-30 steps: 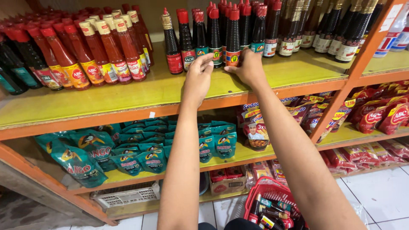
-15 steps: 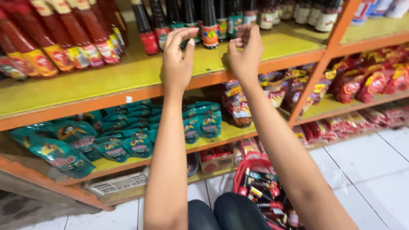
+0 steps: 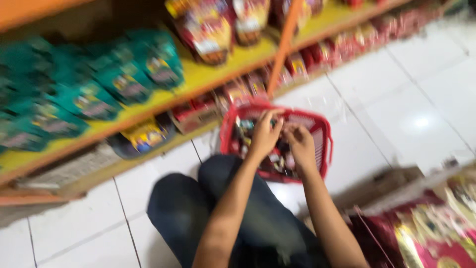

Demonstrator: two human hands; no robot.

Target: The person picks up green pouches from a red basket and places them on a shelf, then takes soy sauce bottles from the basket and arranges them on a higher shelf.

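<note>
While both hands sit inside the red basket [image 3: 325,144] on the floor, the frame is motion-blurred.

Left hand [image 3: 265,136] reaches over the basket's near-left part, fingers curled down onto the small bottles [image 3: 277,159] packed inside; can't tell whether its grip has closed on one. Right hand [image 3: 300,146] is just beside it, touching the same bottles, fingers bent; grip state unclear too. Basket stands on white floor tiles [image 3: 421,99], just in front of the person's dark-trousered knees [image 3: 198,198]. Behind it, a yellow shelf [image 3: 198,79] carries teal pouches [image 3: 114,79] and red packets [image 3: 218,30]. More red packets [image 3: 431,228] lie at lower right.
</note>
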